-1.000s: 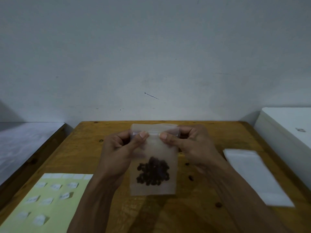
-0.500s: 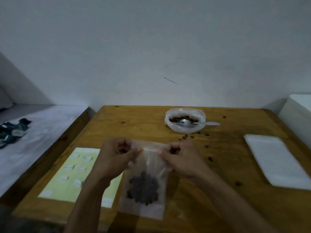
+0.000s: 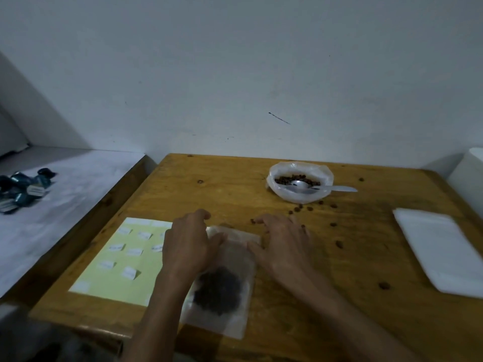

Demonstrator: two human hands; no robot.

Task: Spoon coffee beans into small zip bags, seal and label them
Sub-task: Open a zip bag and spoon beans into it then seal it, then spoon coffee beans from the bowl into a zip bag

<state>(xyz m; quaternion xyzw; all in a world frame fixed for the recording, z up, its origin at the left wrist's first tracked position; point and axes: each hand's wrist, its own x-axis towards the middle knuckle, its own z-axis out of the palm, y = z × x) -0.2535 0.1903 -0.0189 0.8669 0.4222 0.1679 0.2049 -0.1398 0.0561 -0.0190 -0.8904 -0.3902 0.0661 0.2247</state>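
While the zip bag (image 3: 230, 278) lies flat on the wooden counter (image 3: 339, 296) at lower centre of the frame, we see a dark clump of coffee beans (image 3: 218, 291) inside its lower half. Our left hand (image 3: 187, 246) rests on the bag's upper left part, its grip loose with the thumb lying across the plastic. Our right hand (image 3: 282, 246) lies at the bag's upper right edge, fingers spread and fairly straight, holding nothing. Left of the bag sits a pale yellow sheet (image 3: 115, 259) with small white labels. Toward upper right, a plastic bag of beans (image 3: 300, 182) holds a metal spoon (image 3: 321, 189); loose beans (image 3: 303, 209) are scattered nearby. A stack of empty bags (image 3: 441, 252) lies at far right.
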